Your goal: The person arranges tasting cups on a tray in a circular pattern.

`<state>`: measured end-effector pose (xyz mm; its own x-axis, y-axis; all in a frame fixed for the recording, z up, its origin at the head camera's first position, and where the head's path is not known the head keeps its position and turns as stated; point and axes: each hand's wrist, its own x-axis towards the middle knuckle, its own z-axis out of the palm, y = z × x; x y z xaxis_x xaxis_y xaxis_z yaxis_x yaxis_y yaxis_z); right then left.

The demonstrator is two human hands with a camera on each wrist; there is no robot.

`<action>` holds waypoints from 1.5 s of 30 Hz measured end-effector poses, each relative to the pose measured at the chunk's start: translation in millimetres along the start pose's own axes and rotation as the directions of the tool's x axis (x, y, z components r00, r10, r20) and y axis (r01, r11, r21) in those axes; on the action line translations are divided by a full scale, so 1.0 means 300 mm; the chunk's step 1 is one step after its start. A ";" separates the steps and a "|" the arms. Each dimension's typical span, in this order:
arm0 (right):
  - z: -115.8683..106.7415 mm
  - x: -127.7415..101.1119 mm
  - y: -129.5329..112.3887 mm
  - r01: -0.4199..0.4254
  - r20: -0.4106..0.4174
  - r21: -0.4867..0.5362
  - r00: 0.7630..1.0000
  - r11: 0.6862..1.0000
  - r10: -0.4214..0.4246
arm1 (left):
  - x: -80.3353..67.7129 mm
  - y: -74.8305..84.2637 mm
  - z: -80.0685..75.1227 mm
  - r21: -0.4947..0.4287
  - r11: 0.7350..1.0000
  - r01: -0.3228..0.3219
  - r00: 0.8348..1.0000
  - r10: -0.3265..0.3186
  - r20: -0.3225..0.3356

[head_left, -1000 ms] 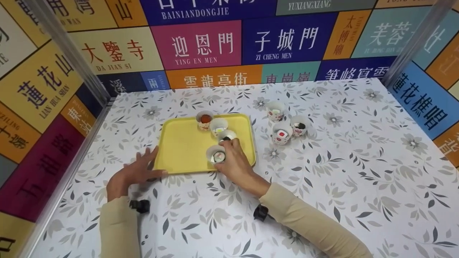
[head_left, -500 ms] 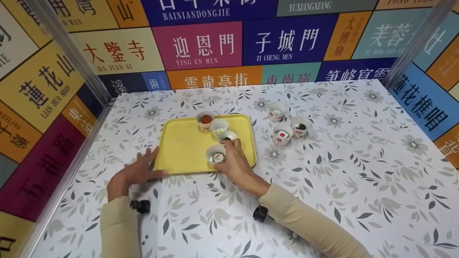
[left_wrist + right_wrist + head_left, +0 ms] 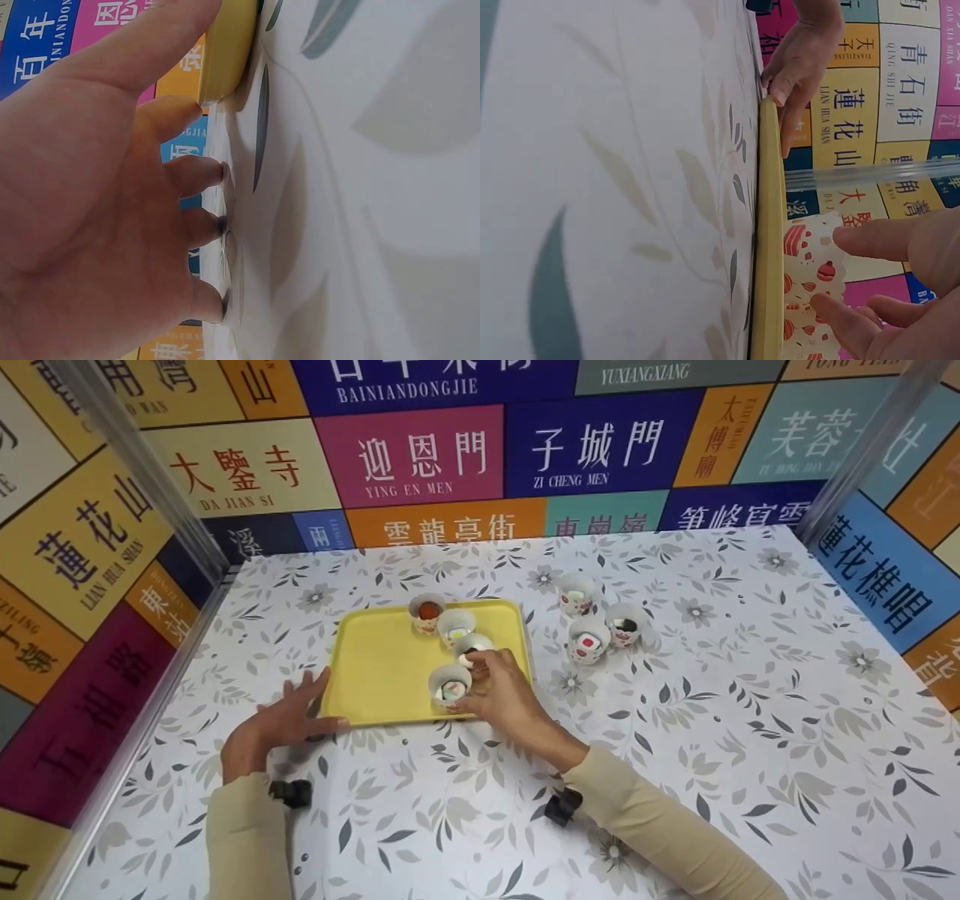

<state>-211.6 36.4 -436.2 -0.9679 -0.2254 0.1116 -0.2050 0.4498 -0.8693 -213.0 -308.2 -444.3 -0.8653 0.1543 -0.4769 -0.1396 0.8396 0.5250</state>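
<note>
A yellow tray [image 3: 382,667] lies on the table with several patterned paper cups on its right half. My left hand [image 3: 281,720] has its fingers spread at the tray's left edge, thumb at the front corner. Over the tray's right side, my right hand [image 3: 517,701] stands beside the front cup [image 3: 450,687], which contains a small sushi-like piece. Thumb and fingers are apart, close to the patterned cup wall [image 3: 814,285] in the right wrist view. Behind it are a cup with dark contents [image 3: 472,645], one with pale-yellow contents [image 3: 457,628], and one with orange-red contents [image 3: 427,613].
Three more paper cups stand on the table right of the tray: one with pale contents [image 3: 576,594], one with a white-and-red piece [image 3: 589,641], one with dark contents [image 3: 624,625]. Sign-printed panels [image 3: 420,454] rise behind and beside the floral-covered table [image 3: 712,735].
My right hand has let go of the front cup and drawn slightly right, its fingers now spread. That cup stays on the tray. The left hand has kept its place.
</note>
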 end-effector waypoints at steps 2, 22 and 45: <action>-0.020 0.003 0.004 0.009 -0.007 0.043 1.000 0.999 -0.008 | 0.000 -0.002 0.001 0.003 1.000 -0.001 1.000 0.001 -0.002; -0.304 0.057 0.068 0.204 -0.032 -0.031 0.978 0.979 -0.205 | -0.005 0.000 0.002 -0.013 1.000 -0.004 1.000 0.004 -0.007; -0.715 0.094 0.279 0.112 -0.203 -0.065 0.972 0.992 -0.123 | -0.006 -0.003 0.003 -0.019 1.000 -0.009 1.000 0.009 -0.015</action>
<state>-287.3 252.9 -402.5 -0.9447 -0.0989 0.3126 -0.3208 0.4768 -0.8184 -210.8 -308.6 -444.6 -0.8738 0.1540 -0.4612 -0.1407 0.8279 0.5430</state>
